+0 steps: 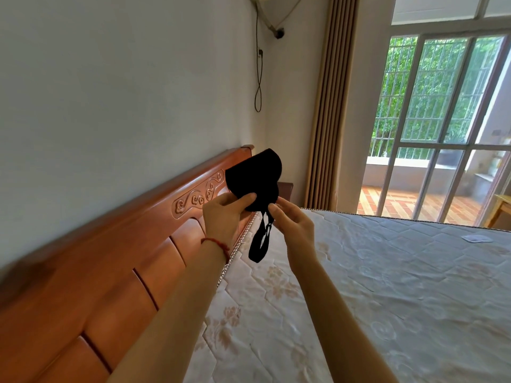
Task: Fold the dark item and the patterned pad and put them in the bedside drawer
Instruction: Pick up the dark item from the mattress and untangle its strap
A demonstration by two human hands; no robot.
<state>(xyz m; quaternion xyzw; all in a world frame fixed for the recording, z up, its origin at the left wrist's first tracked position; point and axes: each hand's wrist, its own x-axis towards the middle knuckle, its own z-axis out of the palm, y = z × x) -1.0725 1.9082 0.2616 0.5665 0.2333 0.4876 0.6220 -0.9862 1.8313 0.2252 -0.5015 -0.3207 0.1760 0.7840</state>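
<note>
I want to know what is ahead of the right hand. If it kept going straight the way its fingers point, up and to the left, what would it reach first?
Most likely the dark item, which the right hand is already pinching by the strap. Beyond it stands the headboard, though depth is unclear.

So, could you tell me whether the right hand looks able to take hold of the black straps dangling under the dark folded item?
Probably yes: the right hand sits right beside the black straps, with nothing between them.
</note>
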